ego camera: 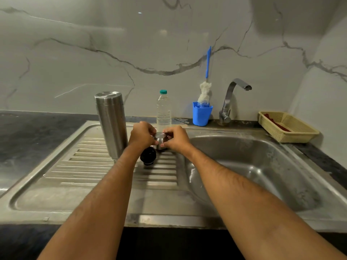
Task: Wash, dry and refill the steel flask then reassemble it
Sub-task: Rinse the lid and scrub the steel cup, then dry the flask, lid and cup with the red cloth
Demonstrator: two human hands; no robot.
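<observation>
A steel sink unit (281, 212) fills the lower view, w/ a ribbed drainboard (84, 166) on the left and a deep basin (253, 166) on the right, set against a grey-veined marble wall (131, 44). Behind the basin stands a curved tap (230, 99), w/ a woven basket (288, 126) on the counter to its right. The steel flask (111, 124) stands upside down on the drainboard, base up, well left of the tap. Near it, toward the wall, are a clear plastic bottle w/ a green cap (163, 111) and a blue cup (201, 114) holding a long blue-handled brush (206, 79). Both bare forearms reach in from the bottom edge. The left hand (141, 136) and right hand (175, 138) meet just right of the flask, fingers curled and pinching a small steel cup-lid (161, 140) between them (it sits low over the ribs; contact w/ the drainboard can't be told). A black stopper (148, 156) lies on the ribs just below the left hand, apart from the flask. Risk, as a guess: the lid looks smooth and perhaps wet, so a light pinch could let it slip and clatter into the basin; a stray left wrist could nudge the stopper or tip the tall inverted flask. Hard to make out: the lid's inside, the fingertips behind it, whether the flask is dry, and what the red item in the basket is.
</observation>
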